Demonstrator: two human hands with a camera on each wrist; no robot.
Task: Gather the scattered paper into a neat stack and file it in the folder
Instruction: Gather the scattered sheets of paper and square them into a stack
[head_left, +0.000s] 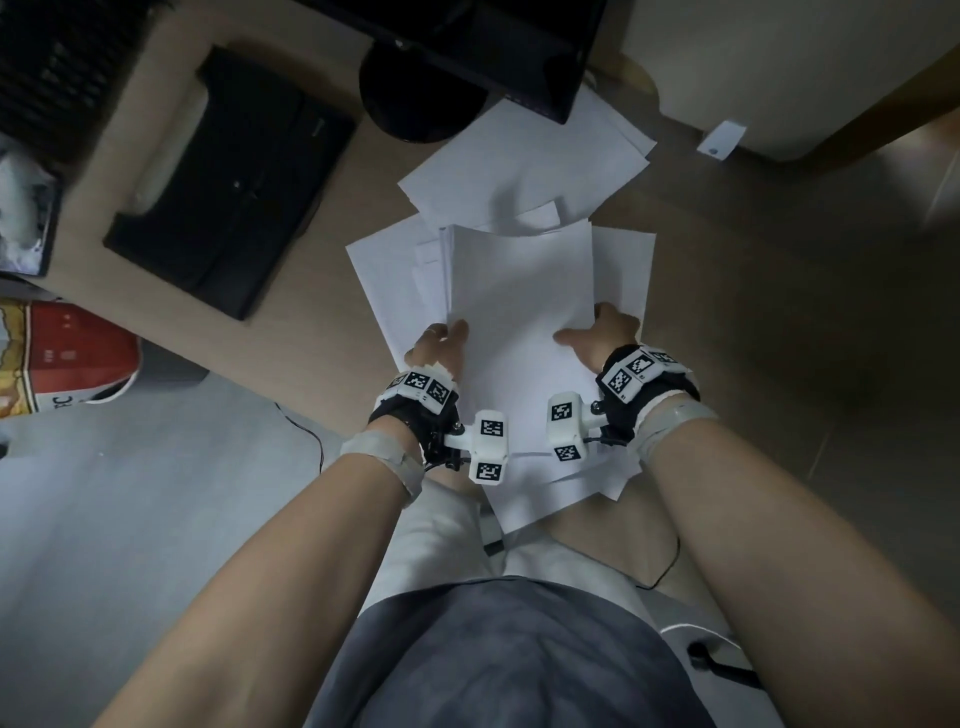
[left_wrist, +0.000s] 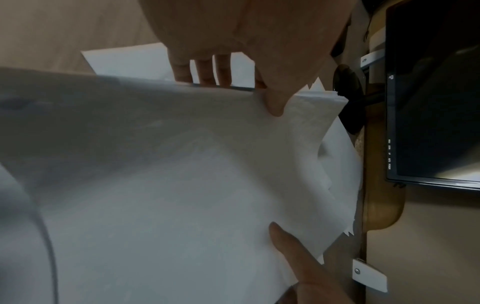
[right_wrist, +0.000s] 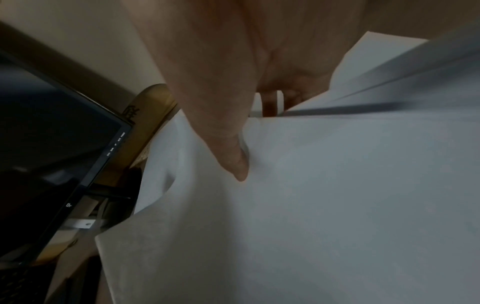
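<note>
— So what lies on the surface (head_left: 753, 322), biggest first?
— Black folder (head_left: 228, 182) toward its left edge; loose white sheets (head_left: 524, 161) fanned at the middle, reaching the monitor base (head_left: 415, 104) at the far edge.
— And the stack of paper (head_left: 519, 312)?
— Lifted over the near edge, held at both sides.
— How do the hands hold it?
— Left hand (head_left: 439, 345) pinches the left edge, thumb on top; right hand (head_left: 602, 332) grips the right edge likewise.

The head view looks steeply down on the desk (head_left: 753, 291); both wrist views (very close) share the monitor (left_wrist: 431, 92).
</note>
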